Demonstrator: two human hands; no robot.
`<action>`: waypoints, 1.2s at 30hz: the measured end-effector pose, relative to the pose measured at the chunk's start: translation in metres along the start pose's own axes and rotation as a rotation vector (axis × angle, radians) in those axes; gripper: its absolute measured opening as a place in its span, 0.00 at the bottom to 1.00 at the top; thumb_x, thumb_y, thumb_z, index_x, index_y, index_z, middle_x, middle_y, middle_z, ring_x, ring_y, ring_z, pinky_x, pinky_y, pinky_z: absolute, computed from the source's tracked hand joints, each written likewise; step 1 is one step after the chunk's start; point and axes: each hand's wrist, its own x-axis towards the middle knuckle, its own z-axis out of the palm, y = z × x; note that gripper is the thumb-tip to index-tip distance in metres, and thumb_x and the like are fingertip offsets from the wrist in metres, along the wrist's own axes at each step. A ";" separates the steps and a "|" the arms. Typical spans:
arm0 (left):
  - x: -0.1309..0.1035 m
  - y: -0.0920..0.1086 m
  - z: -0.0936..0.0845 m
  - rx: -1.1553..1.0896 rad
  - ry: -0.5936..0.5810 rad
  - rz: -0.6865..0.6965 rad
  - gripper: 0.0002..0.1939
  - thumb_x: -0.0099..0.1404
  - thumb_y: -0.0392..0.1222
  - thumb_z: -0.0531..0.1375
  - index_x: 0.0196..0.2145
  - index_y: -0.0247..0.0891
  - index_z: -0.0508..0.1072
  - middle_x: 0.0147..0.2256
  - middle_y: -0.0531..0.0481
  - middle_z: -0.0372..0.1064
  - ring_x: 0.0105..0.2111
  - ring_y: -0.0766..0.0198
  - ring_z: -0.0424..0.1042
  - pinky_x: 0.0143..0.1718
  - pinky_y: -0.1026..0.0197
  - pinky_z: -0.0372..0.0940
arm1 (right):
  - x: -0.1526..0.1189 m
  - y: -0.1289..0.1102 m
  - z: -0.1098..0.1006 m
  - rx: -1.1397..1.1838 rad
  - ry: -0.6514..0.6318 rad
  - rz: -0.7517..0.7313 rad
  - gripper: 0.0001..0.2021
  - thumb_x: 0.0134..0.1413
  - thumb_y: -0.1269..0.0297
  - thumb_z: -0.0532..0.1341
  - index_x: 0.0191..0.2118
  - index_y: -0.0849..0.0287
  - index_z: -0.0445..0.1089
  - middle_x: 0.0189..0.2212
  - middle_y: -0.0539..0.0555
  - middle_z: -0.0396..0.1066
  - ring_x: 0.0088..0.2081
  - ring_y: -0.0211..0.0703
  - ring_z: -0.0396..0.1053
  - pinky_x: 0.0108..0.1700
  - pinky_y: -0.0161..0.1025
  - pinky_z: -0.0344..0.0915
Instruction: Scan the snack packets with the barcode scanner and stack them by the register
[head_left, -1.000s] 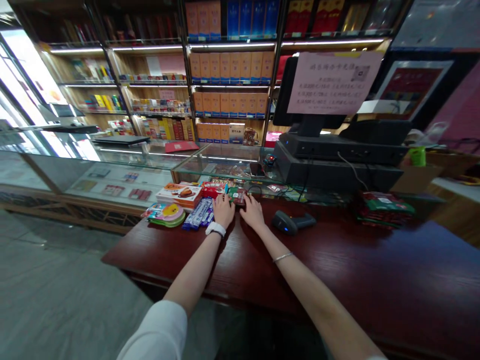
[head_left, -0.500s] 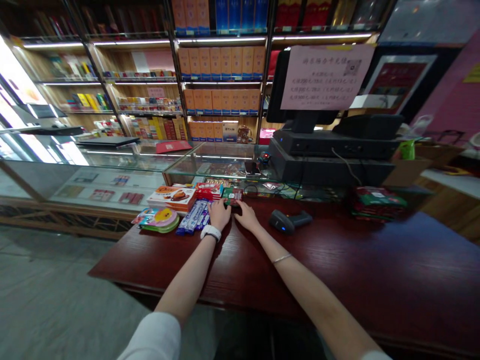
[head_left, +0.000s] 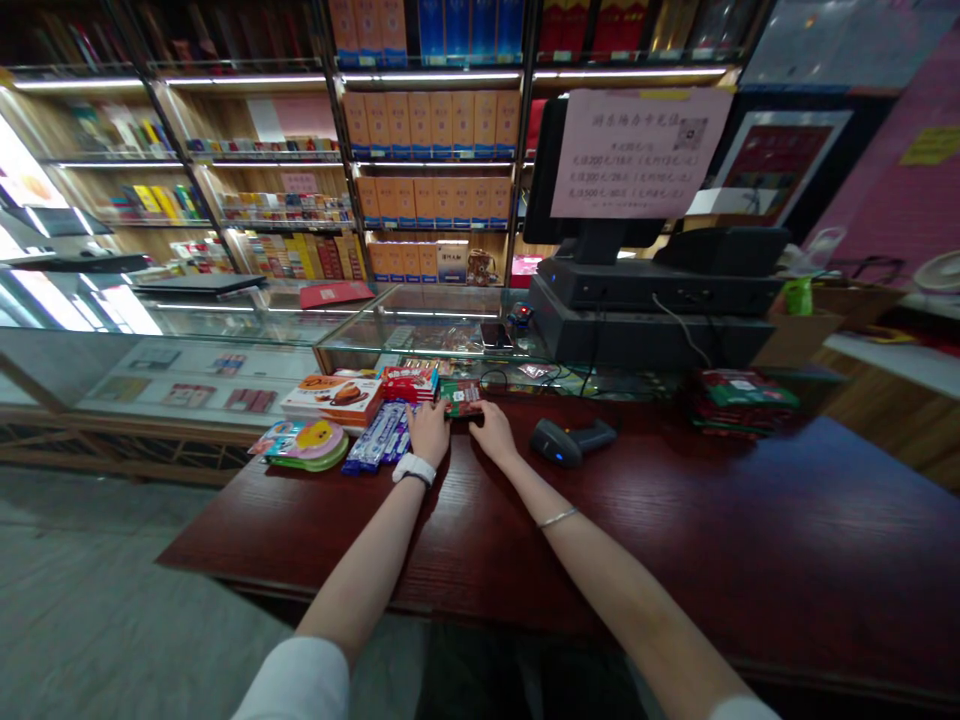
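A small green and dark red packet lies at the back of the dark wooden counter, between my two hands. My left hand, with a white watch at the wrist, has its fingers bent against the packet's left side. On the opposite side, my right hand pinches the packet's near right corner. Directly left of my left hand are purple-wrapped bars in a row. Behind those bars sit a red and white pack and an orange and white box. My fingertips partly cover the packet's edges.
A black barcode scanner lies right of my right hand. Farther right is a stack of green and red packets. Colourful round-topped packs lie at the left. A monitor and glass display case stand behind.
The view has shifted slightly, so the scene sits a little farther left. My right fingers have closed in at the packet's near edge. My left hand stays beside it.
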 end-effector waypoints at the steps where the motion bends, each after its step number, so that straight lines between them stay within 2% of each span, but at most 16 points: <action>1: -0.001 0.001 -0.002 0.032 0.009 0.017 0.17 0.66 0.36 0.54 0.51 0.43 0.72 0.44 0.42 0.71 0.48 0.52 0.71 0.65 0.41 0.45 | 0.000 0.000 -0.001 0.002 0.007 -0.002 0.18 0.48 0.75 0.58 0.46 0.57 0.72 0.46 0.56 0.73 0.50 0.46 0.70 0.54 0.45 0.65; 5: -0.002 0.005 -0.006 0.102 0.032 0.065 0.20 0.68 0.35 0.50 0.52 0.45 0.72 0.45 0.41 0.71 0.46 0.53 0.72 0.65 0.41 0.46 | -0.003 0.000 -0.004 -0.006 0.035 -0.011 0.16 0.49 0.75 0.58 0.42 0.56 0.75 0.43 0.54 0.76 0.46 0.45 0.73 0.52 0.43 0.67; 8: -0.001 0.005 -0.004 0.116 0.054 0.103 0.20 0.67 0.34 0.50 0.52 0.45 0.73 0.50 0.40 0.69 0.49 0.52 0.70 0.65 0.40 0.47 | -0.005 -0.002 -0.008 -0.018 0.040 -0.020 0.16 0.50 0.76 0.57 0.41 0.54 0.77 0.41 0.53 0.77 0.45 0.44 0.74 0.52 0.42 0.68; 11: 0.001 0.004 -0.003 0.085 0.093 0.153 0.19 0.67 0.35 0.50 0.50 0.46 0.74 0.53 0.42 0.69 0.52 0.51 0.67 0.65 0.39 0.46 | -0.006 -0.006 -0.015 -0.020 0.049 -0.031 0.17 0.52 0.75 0.56 0.43 0.53 0.76 0.42 0.51 0.77 0.45 0.43 0.73 0.52 0.42 0.67; 14: 0.002 0.005 -0.007 0.069 0.129 0.198 0.18 0.69 0.37 0.49 0.49 0.48 0.75 0.49 0.46 0.72 0.51 0.52 0.68 0.66 0.39 0.44 | -0.010 -0.015 -0.023 -0.148 0.068 -0.054 0.17 0.55 0.73 0.56 0.48 0.52 0.73 0.44 0.54 0.75 0.46 0.46 0.72 0.50 0.44 0.67; 18: -0.002 0.008 -0.020 0.080 0.165 0.238 0.17 0.70 0.38 0.48 0.47 0.47 0.75 0.46 0.47 0.73 0.49 0.54 0.69 0.67 0.42 0.45 | -0.015 -0.030 -0.037 -0.429 0.126 -0.136 0.17 0.58 0.71 0.56 0.53 0.55 0.70 0.45 0.61 0.72 0.48 0.52 0.68 0.56 0.52 0.61; 23: -0.011 0.017 -0.036 0.072 0.217 0.320 0.15 0.71 0.40 0.49 0.46 0.47 0.75 0.43 0.48 0.74 0.48 0.54 0.69 0.68 0.43 0.43 | -0.013 -0.037 -0.054 -0.525 0.173 -0.302 0.14 0.62 0.71 0.54 0.47 0.55 0.73 0.48 0.59 0.71 0.50 0.51 0.65 0.64 0.56 0.50; 29: -0.019 0.030 -0.038 -0.053 0.255 0.437 0.12 0.70 0.42 0.53 0.44 0.46 0.75 0.40 0.50 0.74 0.46 0.56 0.69 0.69 0.44 0.42 | -0.018 -0.029 -0.087 -0.520 0.158 -0.431 0.15 0.64 0.72 0.52 0.47 0.54 0.75 0.39 0.55 0.75 0.47 0.48 0.66 0.68 0.56 0.45; 32: -0.019 0.034 -0.032 -0.169 0.247 0.506 0.09 0.68 0.40 0.56 0.43 0.45 0.74 0.42 0.50 0.75 0.47 0.58 0.70 0.69 0.44 0.43 | -0.026 -0.017 -0.104 -0.531 0.232 -0.490 0.14 0.64 0.72 0.53 0.46 0.53 0.75 0.39 0.53 0.76 0.45 0.46 0.67 0.69 0.57 0.43; 36: -0.016 0.038 -0.023 -0.299 0.232 0.594 0.12 0.66 0.36 0.57 0.46 0.44 0.72 0.46 0.50 0.74 0.50 0.57 0.69 0.67 0.41 0.48 | -0.034 0.007 -0.127 -0.493 0.405 -0.606 0.12 0.63 0.71 0.57 0.44 0.52 0.76 0.38 0.51 0.78 0.44 0.44 0.68 0.69 0.58 0.43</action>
